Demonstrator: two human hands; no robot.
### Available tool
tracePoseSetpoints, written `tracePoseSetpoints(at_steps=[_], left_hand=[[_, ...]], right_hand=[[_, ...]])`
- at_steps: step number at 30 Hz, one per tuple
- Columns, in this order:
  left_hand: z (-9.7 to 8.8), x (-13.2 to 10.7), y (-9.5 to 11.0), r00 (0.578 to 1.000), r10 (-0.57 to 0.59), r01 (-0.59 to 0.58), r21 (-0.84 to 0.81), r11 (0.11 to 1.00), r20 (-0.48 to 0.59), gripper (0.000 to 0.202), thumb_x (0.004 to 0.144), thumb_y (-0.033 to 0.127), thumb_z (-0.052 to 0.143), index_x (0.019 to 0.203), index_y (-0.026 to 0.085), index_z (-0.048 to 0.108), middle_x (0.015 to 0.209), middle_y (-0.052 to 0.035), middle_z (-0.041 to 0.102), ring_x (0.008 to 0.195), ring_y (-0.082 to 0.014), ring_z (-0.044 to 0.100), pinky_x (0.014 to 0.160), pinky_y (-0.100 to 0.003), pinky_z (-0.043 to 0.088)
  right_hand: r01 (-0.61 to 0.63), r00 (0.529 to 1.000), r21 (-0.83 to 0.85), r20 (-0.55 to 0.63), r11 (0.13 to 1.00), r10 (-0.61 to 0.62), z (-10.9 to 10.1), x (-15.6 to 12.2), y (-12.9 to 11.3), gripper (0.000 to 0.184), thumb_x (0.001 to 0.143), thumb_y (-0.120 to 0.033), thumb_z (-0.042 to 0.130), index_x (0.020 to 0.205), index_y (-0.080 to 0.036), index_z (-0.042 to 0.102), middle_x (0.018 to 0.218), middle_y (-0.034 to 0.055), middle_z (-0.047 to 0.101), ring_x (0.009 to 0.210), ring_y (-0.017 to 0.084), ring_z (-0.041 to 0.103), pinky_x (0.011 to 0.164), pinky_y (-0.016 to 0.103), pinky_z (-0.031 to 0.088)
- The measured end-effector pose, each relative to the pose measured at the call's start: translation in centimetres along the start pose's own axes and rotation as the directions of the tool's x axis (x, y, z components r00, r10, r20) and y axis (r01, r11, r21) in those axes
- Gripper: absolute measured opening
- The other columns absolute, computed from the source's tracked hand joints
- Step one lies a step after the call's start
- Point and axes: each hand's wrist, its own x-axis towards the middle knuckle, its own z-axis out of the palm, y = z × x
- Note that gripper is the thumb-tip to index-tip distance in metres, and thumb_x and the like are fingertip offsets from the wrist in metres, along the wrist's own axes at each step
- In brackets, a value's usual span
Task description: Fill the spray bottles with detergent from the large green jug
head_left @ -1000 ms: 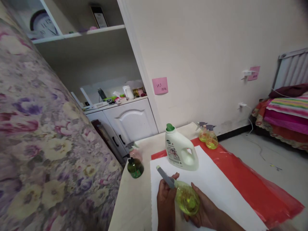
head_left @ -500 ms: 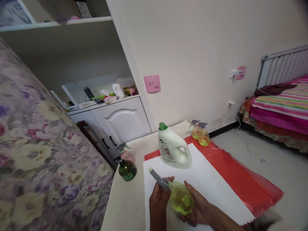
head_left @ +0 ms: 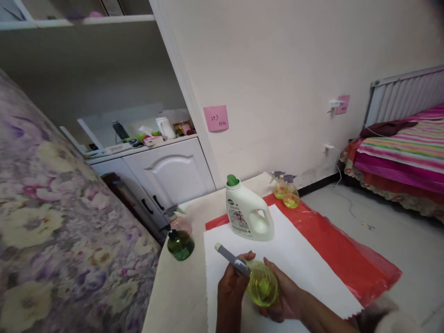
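Over a white sheet [head_left: 298, 263], a ribbed clear spray bottle [head_left: 262, 287] with yellow-green liquid is tilted between my hands. My right hand [head_left: 285, 296] wraps round its body from the right. The fingers of my left hand [head_left: 233, 282] close on the grey spray head [head_left: 234, 260] at the bottle's neck; its pale tip points up and left. Whether the head is fully seated on the neck, I cannot tell. Just beyond stands a pale green detergent jug [head_left: 247, 212] with a green spout in its open mouth, touched by neither hand.
Two spray bottles [head_left: 290, 196] with yellow liquid stand at the back right on red plastic film [head_left: 333, 249]. At the table's left are a dark green pump bottle [head_left: 181, 245] and a pinkish spray bottle [head_left: 183, 224]. A floral curtain [head_left: 76, 231] hangs left; a bed [head_left: 402, 162] is far right.
The fingers of my left hand and the spray head have turned slightly at the neck. Both hands keep their hold, and the camera view has shifted a little.
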Motion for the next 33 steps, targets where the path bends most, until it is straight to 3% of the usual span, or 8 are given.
tracePoseSetpoints(at_steps=[2,4,8,14,21,29,33], left_hand=[[0.2,-0.1,0.2,1.0,0.018,-0.018,-0.014,1.0,0.012,0.047,0.071,0.043,0.072,0.11,0.018,0.066,0.117,-0.013,0.069,0.114,-0.03,0.059,0.097,-0.04,0.046],[0.3,-0.1,-0.3,0.998,0.053,-0.055,-0.058,0.997,-0.043,0.052,0.069,0.043,0.074,0.113,0.019,0.063,0.12,-0.0131,0.068,0.115,-0.0293,0.059,0.095,-0.039,0.047],[0.2,0.2,-1.9,0.98,0.046,-0.075,-0.148,0.986,-0.193,0.044,0.063,0.041,0.079,0.099,0.018,0.065,0.113,-0.0123,0.071,0.11,-0.0297,0.062,0.091,-0.039,0.05],[-0.6,0.2,-1.0,0.999,-0.024,0.022,-0.069,0.997,-0.022,0.038,0.071,0.037,0.074,0.103,0.017,0.067,0.113,-0.0123,0.071,0.109,-0.0288,0.063,0.092,-0.037,0.049],[-0.7,0.1,-1.4,0.997,0.002,-0.007,-0.062,0.998,-0.075,0.037,0.073,0.037,0.073,0.105,0.02,0.063,0.112,-0.0096,0.071,0.107,-0.0268,0.064,0.087,-0.034,0.051],[-0.7,0.3,-0.3,0.997,0.06,-0.059,0.026,0.998,-0.04,0.035,0.07,0.041,0.073,0.095,0.017,0.069,0.104,-0.011,0.074,0.111,-0.0312,0.061,0.099,-0.043,0.044],[-0.4,0.0,0.2,0.996,0.088,-0.087,0.051,0.995,-0.024,0.032,0.07,0.04,0.072,0.094,0.019,0.07,0.104,-0.0094,0.073,0.112,-0.031,0.061,0.1,-0.043,0.043]], right_hand=[[0.016,1.0,0.007,0.013,1.0,-0.017,0.1,-0.1,0.0,0.094,0.079,-0.084,0.016,0.077,-0.005,0.068,0.059,0.0159,0.072,0.027,0.015,0.054,0.026,0.022,0.037],[0.044,0.998,0.022,0.035,0.999,-0.045,0.2,-0.2,0.0,0.091,0.082,-0.081,0.018,0.086,-0.005,0.068,0.064,0.017,0.074,0.033,0.016,0.06,0.029,0.022,0.041],[0.059,0.998,0.024,0.036,0.998,-0.06,0.5,-0.3,0.0,0.085,0.084,-0.079,0.022,0.086,-0.006,0.067,0.067,0.0174,0.074,0.04,0.019,0.065,0.033,0.023,0.046],[0.006,1.0,0.01,-0.025,1.0,-0.006,0.5,-0.4,-0.2,0.089,0.08,-0.083,0.017,0.073,-0.008,0.066,0.057,0.0162,0.072,0.027,0.014,0.053,0.026,0.021,0.037],[0.074,0.997,0.023,0.016,0.997,-0.075,0.8,-0.6,0.0,0.083,0.085,-0.078,0.024,0.096,-0.006,0.065,0.069,0.016,0.075,0.04,0.017,0.064,0.035,0.023,0.048],[-0.01,0.999,-0.008,-0.051,1.0,0.01,1.2,-0.6,-0.3,0.091,0.079,-0.084,0.016,0.077,-0.008,0.067,0.053,0.0116,0.069,0.034,0.017,0.059,0.028,0.022,0.041],[-0.042,0.998,-0.048,-0.054,0.998,0.039,0.7,-0.3,-0.4,0.095,0.074,-0.087,0.01,0.073,-0.01,0.065,0.049,0.0111,0.066,0.029,0.015,0.052,0.025,0.022,0.037]])
